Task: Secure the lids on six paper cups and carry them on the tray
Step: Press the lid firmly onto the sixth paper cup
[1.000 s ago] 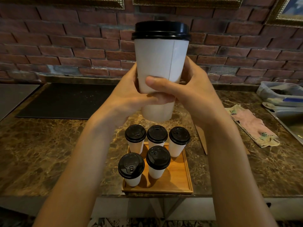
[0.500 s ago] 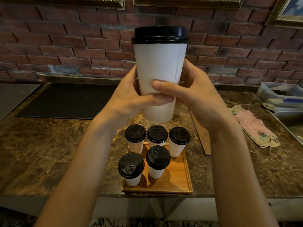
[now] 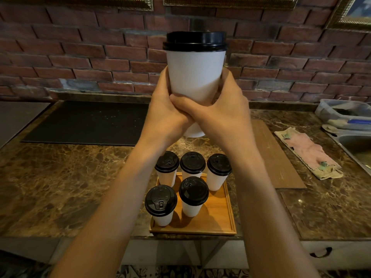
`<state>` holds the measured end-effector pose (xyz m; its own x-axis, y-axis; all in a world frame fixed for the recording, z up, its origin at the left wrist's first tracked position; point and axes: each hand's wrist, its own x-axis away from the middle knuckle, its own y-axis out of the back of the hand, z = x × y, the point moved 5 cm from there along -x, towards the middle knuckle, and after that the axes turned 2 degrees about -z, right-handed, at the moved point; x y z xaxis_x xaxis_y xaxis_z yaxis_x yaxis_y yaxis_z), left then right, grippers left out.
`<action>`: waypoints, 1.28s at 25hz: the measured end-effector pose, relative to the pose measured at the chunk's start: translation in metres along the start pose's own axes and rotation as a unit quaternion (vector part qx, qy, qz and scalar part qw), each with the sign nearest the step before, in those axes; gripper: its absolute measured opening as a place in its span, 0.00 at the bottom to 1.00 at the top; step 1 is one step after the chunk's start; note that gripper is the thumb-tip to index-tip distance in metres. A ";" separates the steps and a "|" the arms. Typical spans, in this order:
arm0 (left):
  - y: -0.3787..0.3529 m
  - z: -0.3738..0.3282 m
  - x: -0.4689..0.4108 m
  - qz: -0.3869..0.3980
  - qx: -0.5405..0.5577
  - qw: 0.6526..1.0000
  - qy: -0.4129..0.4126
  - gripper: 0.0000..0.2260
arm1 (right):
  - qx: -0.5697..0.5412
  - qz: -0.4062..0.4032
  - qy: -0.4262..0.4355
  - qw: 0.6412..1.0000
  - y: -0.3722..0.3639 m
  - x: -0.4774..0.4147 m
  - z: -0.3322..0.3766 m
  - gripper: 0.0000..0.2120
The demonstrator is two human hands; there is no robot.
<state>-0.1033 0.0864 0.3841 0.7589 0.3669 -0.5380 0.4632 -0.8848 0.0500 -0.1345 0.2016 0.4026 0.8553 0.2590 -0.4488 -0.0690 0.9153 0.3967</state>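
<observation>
Left hand and right hand hold the sixth cup upright above the tray, fingers curled round its lower half, overlapping, likely to steady it. Five lidded cups leave the tray's near right corner free.

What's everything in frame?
held cup: 1, white with black lid, raised above the counter
cups on tray: 5, white with black lids, three behind, two in front
tray: 1, orange wood, counter's front edge
counter: 1, brown marble
black mat: 1, counter rear left
wooden board: 1, brown, right of tray
cloth: 1, pink, beside sink
sink: 1, steel, far right
plastic tub: 1, greyish, rear right
brick wall: 1, red, behind counter
picture frames: 3, gold, top edge
left hand: grips held cup
right hand: grips held cup
</observation>
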 end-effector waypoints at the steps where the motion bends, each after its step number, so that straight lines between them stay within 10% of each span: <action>1: 0.000 0.001 0.000 0.005 0.000 1.000 0.002 0.35 | -0.005 0.002 0.000 1.000 0.001 0.000 -0.001 0.41; 21: 0.006 0.011 0.000 0.173 0.051 0.978 0.101 0.31 | -0.181 0.231 -0.005 0.956 0.008 -0.013 -0.016 0.30; 32: -0.003 0.012 -0.009 0.041 0.011 0.997 0.065 0.25 | -0.024 0.034 -0.012 0.999 0.001 -0.009 -0.003 0.39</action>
<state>-0.1166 0.0825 0.3789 0.8478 0.3251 -0.4189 0.3875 -0.9191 0.0710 -0.1435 0.2007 0.4046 0.8599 0.3137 -0.4027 -0.1506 0.9097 0.3871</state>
